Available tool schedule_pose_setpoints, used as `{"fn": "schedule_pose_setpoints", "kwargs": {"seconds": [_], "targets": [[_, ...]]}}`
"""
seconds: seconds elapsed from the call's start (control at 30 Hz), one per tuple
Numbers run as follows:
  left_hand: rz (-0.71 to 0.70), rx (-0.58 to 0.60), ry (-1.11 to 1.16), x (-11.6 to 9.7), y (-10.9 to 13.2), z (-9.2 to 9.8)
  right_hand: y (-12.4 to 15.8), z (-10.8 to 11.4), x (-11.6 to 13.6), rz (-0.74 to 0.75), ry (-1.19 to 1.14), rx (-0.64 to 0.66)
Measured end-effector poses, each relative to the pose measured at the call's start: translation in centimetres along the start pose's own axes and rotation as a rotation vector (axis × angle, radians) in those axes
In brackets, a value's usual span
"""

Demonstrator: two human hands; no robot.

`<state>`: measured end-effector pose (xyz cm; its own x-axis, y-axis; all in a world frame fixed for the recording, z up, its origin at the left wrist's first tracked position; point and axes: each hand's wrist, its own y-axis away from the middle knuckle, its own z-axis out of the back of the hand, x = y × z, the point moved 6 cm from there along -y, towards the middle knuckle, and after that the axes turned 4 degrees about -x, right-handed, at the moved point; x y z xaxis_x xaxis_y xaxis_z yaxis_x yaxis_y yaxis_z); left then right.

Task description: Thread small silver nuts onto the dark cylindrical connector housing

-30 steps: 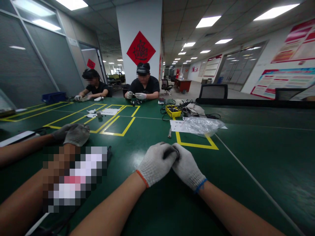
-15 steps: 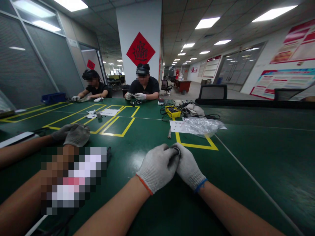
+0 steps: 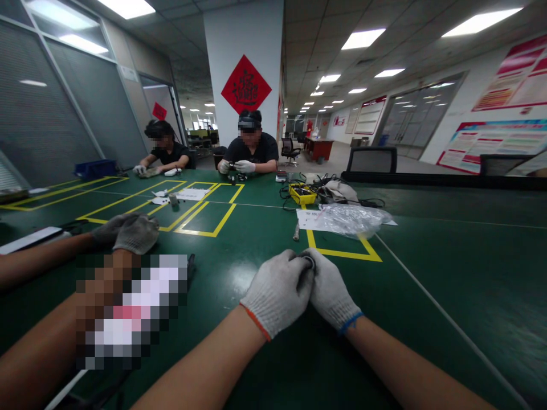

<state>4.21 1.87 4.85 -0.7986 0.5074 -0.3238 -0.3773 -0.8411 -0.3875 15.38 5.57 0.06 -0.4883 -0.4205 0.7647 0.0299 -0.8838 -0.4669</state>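
My left hand [image 3: 277,291], in a white knit glove with an orange cuff, is closed and pressed against my right hand [image 3: 331,289], whose glove has a blue cuff. Between the two sets of fingers shows a small round piece with a ring-shaped metal rim [image 3: 309,262]. Gloved fingers cover most of it, so its exact kind cannot be made out. Both hands hold it just above the green table [image 3: 213,347]. Beyond them, a short metallic piece [image 3: 296,232] lies by a yellow tape outline [image 3: 342,254].
A clear plastic bag [image 3: 354,220] rests on white paper [image 3: 308,218]. Behind are a yellow tray [image 3: 302,194] and tangled black cables. A co-worker's gloved hands [image 3: 135,233] work at the left, beside a pixelated area. Two more people sit across the table.
The whole view has shifted slightly to the right. My hands stay together on the small round piece, with hardly any change in their grip.
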Motion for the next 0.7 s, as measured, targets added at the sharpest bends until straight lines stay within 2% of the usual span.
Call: {"fn": "schedule_pose_setpoints", "kwargs": {"seconds": [0.2,0.7], "targets": [[-0.030,-0.006,0.002,0.6,-0.3,0.2,0.0,-0.3,0.3,-0.013,0.090,0.041],[-0.160,-0.090,0.111,1.4,-0.3,0.5,0.1,-0.6,0.7,-0.028,0.086,0.136]]}}
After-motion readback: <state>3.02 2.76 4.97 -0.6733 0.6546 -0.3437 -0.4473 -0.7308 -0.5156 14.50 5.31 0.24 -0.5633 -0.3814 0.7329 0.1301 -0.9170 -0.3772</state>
